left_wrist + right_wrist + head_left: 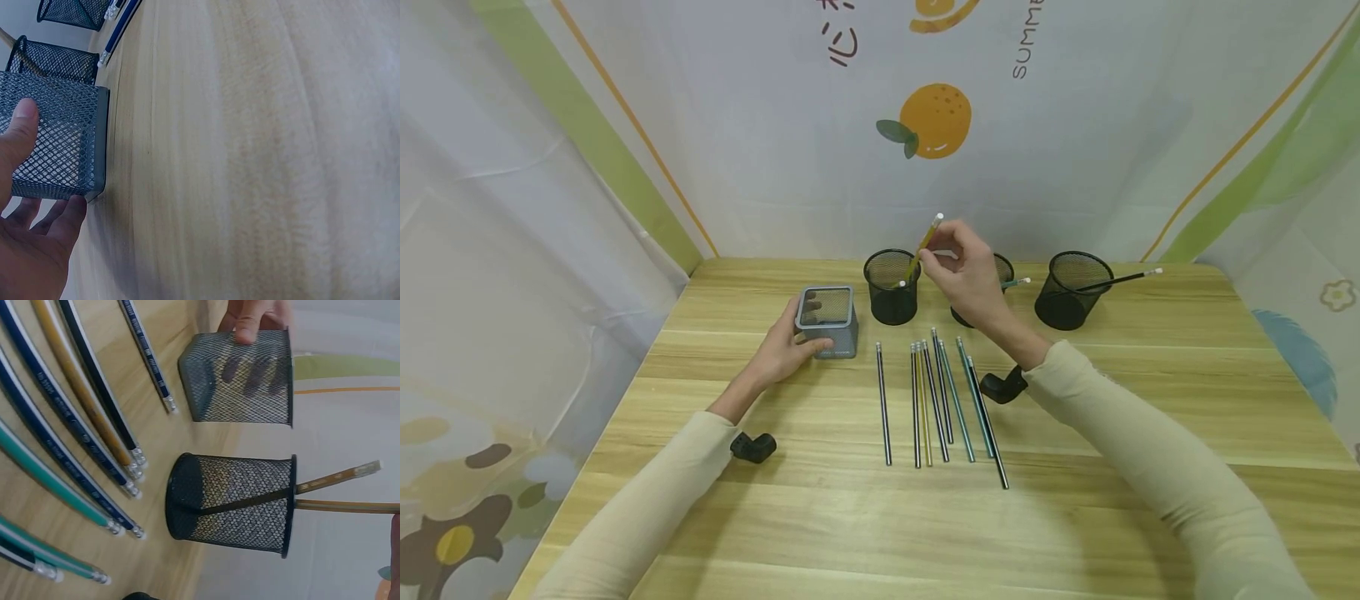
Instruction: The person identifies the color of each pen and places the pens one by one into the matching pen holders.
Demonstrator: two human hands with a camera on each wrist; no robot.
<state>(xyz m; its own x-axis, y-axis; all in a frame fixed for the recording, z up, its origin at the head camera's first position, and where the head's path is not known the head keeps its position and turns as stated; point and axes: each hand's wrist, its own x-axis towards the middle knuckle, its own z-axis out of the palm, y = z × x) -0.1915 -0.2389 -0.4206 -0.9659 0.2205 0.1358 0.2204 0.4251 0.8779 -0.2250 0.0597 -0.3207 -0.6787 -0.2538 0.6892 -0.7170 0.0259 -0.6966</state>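
Note:
My left hand [784,350] grips a square grey mesh pen holder [837,340], thumb on the near side and fingers round its left side. My right hand [964,271] pinches a yellow pencil [930,234] by its upper part, eraser end up. The pencil slants down to the rim of a round black mesh pen cup [892,307]. Inside that cup leans another yellow pencil [344,475], its eraser end sticking out past the rim. In the left wrist view, the square holder [53,140] stands upright on the table between thumb and fingers.
A second round cup [1003,268] with a teal pencil [1017,282] is partly hidden behind my right hand. Farther right, a third cup [1064,308] holds a black pencil [1123,278]. Several dark, yellow and teal pencils [883,408] lie on the wooden table [820,517]. A printed curtain hangs behind.

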